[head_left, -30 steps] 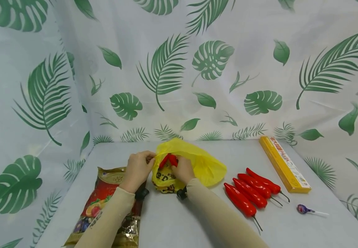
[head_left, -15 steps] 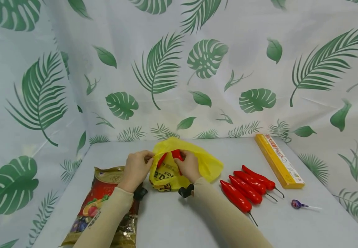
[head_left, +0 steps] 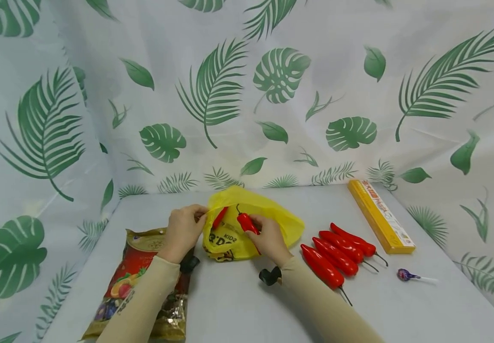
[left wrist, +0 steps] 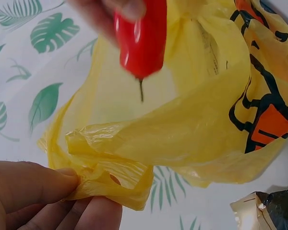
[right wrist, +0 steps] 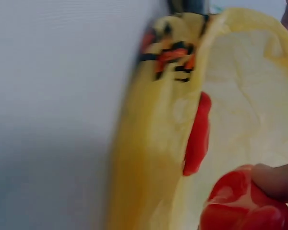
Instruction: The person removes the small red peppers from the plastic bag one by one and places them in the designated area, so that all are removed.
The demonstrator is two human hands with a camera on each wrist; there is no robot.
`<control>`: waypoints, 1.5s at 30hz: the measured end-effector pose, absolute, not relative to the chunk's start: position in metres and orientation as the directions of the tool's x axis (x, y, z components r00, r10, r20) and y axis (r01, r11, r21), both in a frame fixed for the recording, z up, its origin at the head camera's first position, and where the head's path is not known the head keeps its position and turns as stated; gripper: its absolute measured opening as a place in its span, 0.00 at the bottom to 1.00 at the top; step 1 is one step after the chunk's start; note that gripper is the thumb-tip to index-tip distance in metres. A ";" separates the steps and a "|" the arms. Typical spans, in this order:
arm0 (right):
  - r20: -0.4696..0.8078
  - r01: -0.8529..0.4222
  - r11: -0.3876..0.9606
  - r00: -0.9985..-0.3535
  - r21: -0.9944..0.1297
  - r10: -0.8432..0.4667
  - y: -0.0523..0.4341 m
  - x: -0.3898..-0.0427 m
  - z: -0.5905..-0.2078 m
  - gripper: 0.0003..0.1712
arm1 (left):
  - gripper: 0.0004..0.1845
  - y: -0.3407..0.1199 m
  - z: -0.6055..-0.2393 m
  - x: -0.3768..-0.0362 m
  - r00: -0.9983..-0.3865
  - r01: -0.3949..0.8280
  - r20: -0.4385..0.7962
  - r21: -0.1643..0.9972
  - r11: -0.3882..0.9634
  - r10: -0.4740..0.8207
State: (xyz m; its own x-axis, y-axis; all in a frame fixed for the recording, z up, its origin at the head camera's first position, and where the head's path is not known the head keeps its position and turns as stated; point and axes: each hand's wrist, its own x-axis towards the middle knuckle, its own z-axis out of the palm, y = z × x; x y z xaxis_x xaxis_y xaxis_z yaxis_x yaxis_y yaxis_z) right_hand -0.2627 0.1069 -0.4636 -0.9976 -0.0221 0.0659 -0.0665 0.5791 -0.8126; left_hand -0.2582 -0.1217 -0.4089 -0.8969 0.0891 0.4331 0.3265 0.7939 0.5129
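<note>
Positions are taken from the yellow bag on the counter. Nearest, to the near left of the yellow bag, lies a red-and-gold packet printed with fruit, partly covered by the left sleeve. A lollipop with a dark purple wrapper and white stick lies well to the right of the yellow bag and nearer than it. Between the two, four red peppers lie side by side, slanting, stems toward the near right; none touches the yellow bag.

The hands are apart. The left hand, at the left edge of the yellow bag, pinches its rim between thumb and fingers; the gathered plastic shows in the left wrist view. The right hand, at the near right of the mouth, grips a single red pepper, its stem end pointing away from the person. This pepper is at the yellow bag's gaping mouth; how much of it is inside cannot be told. Another pepper lies within, on the left.

Right of the yellow bag, beyond the four peppers, is a yellow-and-white pasta box, set at a slant. Behind the yellow bag hangs a white cloth printed with green leaves.
</note>
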 end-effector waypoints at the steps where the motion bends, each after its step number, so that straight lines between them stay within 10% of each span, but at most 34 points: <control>1: 0.070 -0.072 0.601 -0.997 -0.796 -0.027 0.110 -0.258 -0.464 0.31 | 0.08 -0.122 -0.408 -0.258 -0.898 0.325 0.432 0.513 0.795 0.088; 45: 0.122 -0.048 0.922 -0.992 -0.383 -0.001 0.210 -0.147 -0.474 0.32 | 0.09 -0.115 -0.404 -0.255 -0.914 0.316 0.393 0.531 0.787 0.102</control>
State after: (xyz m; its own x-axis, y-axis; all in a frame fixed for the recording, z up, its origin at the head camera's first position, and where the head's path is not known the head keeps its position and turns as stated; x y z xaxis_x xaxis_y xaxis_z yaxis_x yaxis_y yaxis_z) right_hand -0.1466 0.2103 -0.4742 -0.9925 -0.0012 0.1222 -0.0483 0.9224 -0.3832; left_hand -0.2554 -0.1146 -0.4041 -0.9139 0.1025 0.3927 0.3161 0.7865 0.5305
